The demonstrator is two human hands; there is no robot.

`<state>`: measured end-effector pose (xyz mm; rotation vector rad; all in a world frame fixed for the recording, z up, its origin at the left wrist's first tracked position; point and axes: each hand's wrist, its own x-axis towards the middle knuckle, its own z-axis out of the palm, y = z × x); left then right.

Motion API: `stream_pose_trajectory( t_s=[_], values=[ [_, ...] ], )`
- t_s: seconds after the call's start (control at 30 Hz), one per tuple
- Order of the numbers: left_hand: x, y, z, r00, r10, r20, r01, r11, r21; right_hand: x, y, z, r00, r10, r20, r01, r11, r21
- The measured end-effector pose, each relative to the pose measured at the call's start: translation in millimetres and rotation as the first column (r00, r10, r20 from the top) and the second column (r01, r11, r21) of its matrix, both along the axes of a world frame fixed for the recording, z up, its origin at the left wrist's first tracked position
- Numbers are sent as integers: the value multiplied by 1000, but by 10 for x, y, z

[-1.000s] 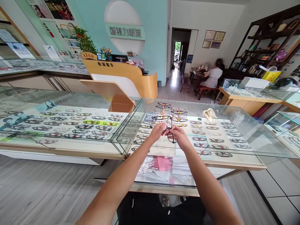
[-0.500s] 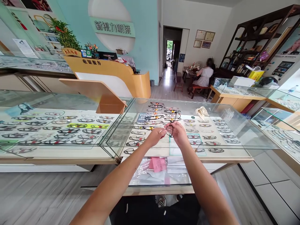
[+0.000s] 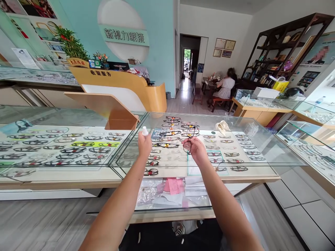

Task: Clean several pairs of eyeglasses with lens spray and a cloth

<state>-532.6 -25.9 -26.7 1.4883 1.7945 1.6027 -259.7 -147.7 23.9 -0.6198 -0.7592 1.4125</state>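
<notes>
My left hand is wrapped around a small bottle with a white top, upright above the glass display case. Most of the bottle is hidden inside the fingers. To the right of it, my right hand pinches a pair of dark-framed eyeglasses by the frame. The glasses are tilted, one lens above the other, over the glass top. Rows of other spectacles lie inside the case beneath both hands.
A brown angled stand is at the left on the counter. A crumpled cream cloth lies towards the far right. Pink and white papers and plastic bags sit on a lower shelf. A seated person is at a table in the background.
My left hand has left the glasses, moved left and now holds the white-topped bottle. My right hand keeps hold of the glasses in nearly the same place. The view has shifted slightly.
</notes>
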Motion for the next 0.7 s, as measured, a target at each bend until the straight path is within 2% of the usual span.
stream_pose_trajectory(
  t_s=[0.07,0.17,0.3,0.4,0.47,0.53,0.57,0.63,0.7],
  values=[
    [-154,69,-62,993,114,15,-113,993,-41,5,0,11,1000,-8,-7,8,1000,2],
    [-278,88,-74,980,198,25,-195,976,-97,56,9,42,999,-18,-37,18,1000,7],
    [-278,71,-27,974,225,18,-220,963,-154,240,-37,126,998,-60,-24,61,998,16],
    [-229,43,-19,970,243,2,-240,956,-171,498,-168,195,994,-108,11,108,993,41],
    [-179,-5,-10,938,341,-55,-345,936,-68,729,-306,222,987,-161,19,159,986,54],
    [-82,-79,42,890,438,-130,-417,895,159,990,-473,223,973,-229,16,228,971,66],
    [0,-121,93,880,441,-178,-385,880,277,1123,-561,212,964,-265,17,263,962,70],
    [259,-195,244,879,383,-284,-234,865,444,1376,-732,170,942,-334,20,332,940,76],
    [662,-234,433,887,281,-367,-61,858,509,1590,-874,107,921,-390,18,388,919,72]
  ],
)
